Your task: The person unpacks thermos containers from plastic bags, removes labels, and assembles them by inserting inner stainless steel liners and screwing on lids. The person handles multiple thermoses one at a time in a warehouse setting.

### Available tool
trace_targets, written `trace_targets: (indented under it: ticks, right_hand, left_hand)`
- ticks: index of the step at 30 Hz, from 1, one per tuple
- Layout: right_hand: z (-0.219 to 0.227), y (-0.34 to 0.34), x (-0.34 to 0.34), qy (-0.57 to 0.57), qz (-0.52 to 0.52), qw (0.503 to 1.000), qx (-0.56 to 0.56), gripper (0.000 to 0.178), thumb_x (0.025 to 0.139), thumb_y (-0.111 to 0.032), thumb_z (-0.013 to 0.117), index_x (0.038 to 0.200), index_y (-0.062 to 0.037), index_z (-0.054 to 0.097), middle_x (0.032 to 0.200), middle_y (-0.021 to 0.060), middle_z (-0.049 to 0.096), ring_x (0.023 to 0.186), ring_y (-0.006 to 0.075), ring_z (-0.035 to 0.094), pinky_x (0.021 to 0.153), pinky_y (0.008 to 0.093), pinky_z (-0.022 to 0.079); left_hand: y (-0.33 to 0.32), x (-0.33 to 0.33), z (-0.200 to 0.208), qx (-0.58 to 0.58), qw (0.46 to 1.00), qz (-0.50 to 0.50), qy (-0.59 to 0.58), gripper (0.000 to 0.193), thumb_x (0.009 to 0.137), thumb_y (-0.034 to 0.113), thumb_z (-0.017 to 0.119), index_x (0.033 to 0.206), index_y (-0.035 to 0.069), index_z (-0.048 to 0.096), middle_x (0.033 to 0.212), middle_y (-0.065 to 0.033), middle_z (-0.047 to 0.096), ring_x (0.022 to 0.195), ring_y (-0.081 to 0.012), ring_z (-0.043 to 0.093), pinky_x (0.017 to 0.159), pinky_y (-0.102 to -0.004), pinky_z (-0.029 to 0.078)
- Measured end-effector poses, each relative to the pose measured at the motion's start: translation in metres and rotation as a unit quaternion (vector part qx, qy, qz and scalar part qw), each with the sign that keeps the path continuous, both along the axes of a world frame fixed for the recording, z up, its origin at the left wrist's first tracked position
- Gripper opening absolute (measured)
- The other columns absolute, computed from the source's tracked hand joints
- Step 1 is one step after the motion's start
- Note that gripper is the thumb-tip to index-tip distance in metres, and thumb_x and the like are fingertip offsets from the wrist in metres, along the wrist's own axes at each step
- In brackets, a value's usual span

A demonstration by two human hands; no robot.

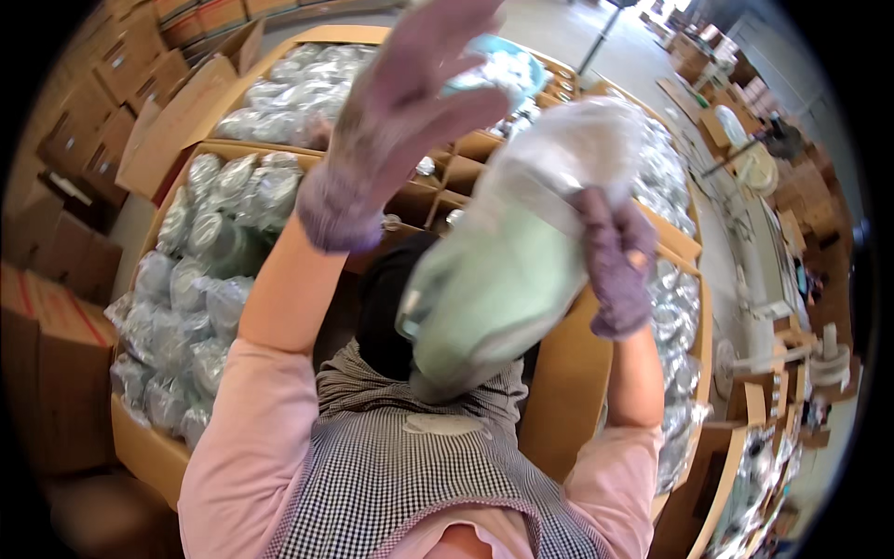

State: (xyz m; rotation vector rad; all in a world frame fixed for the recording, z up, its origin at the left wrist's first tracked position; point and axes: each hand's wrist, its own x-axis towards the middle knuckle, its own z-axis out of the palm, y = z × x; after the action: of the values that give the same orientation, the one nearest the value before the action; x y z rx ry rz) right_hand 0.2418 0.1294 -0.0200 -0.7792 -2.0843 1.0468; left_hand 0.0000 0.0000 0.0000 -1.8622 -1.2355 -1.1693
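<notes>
My left hand (396,116), in a purple-grey knit glove, is raised high on the left with its fingers spread and nothing in them. In my right hand (619,265), gloved alike, the fingers are closed on a clear plastic bag (591,140). Inside the bag is a large pale-green vessel (503,289), seemingly glass, tilted in front of my chest. Its exact kind is blurred by the plastic and by motion. Below it lies my black-and-white checked apron (400,466).
On the left, an open carton (158,461) holds several plastic-wrapped glass pieces (182,312). Ahead is a carton with cardboard dividers (461,172), and beyond it a light-blue basin (526,70). More wrapped glass (675,326) fills cartons on the right. Stacked boxes (65,345) stand far left.
</notes>
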Motion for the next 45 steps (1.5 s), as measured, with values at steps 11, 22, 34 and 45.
trace_targets:
  ticks: [11, 22, 34, 45]
  right_hand:
    - [-0.001, 0.008, 0.033, 0.259, -0.098, 0.952, -0.128, 0.026, 0.094, -0.021, 0.067, 0.084, 0.0029, 0.070, 0.070, -0.0026, 0.061, 0.066, 0.0073, 0.050, 0.063, 0.0225, 0.040]
    - [-0.079, 0.055, 0.119, 0.141, -0.356, 0.916, -0.116, 0.030, 0.092, -0.029, 0.071, 0.091, 0.0004, 0.067, 0.081, 0.0031, 0.065, 0.078, 0.0088, 0.058, 0.071, 0.0252, 0.049]
    - [-0.193, 0.037, 0.116, -0.075, -0.030, 0.982, 0.170, 0.054, 0.073, -0.002, 0.062, 0.127, -0.0074, 0.057, 0.103, 0.0184, 0.060, 0.087, 0.0357, 0.062, 0.073, 0.0437, 0.053]
    - [-0.211, 0.016, 0.080, 0.079, -0.125, 0.984, 0.097, 0.028, 0.080, -0.011, 0.062, 0.107, -0.0036, 0.062, 0.091, 0.0192, 0.063, 0.081, 0.0361, 0.065, 0.071, 0.0409, 0.055]
  left_hand:
    - [-0.098, 0.122, -0.229, -0.301, 0.687, -0.040, -0.661, 0.044, 0.080, 0.027, 0.085, 0.106, 0.001, 0.061, 0.083, -0.0007, 0.062, 0.078, -0.0112, 0.058, 0.072, -0.0260, 0.050]
    - [-0.046, 0.130, -0.101, -0.254, 0.776, 0.055, -0.574, 0.027, 0.071, 0.003, 0.086, 0.088, -0.001, 0.065, 0.074, 0.0023, 0.061, 0.069, -0.0073, 0.055, 0.062, -0.0237, 0.045]
    - [-0.077, 0.090, -0.127, -0.344, 0.816, 0.163, -0.435, 0.037, 0.068, 0.003, 0.085, 0.100, -0.003, 0.068, 0.082, -0.0017, 0.066, 0.077, -0.0112, 0.058, 0.072, -0.0266, 0.048]
    - [-0.105, 0.118, -0.150, -0.281, 0.854, 0.189, -0.396, 0.056, 0.070, 0.005, 0.082, 0.122, -0.001, 0.063, 0.107, -0.0112, 0.063, 0.097, -0.0248, 0.062, 0.090, -0.0345, 0.050]
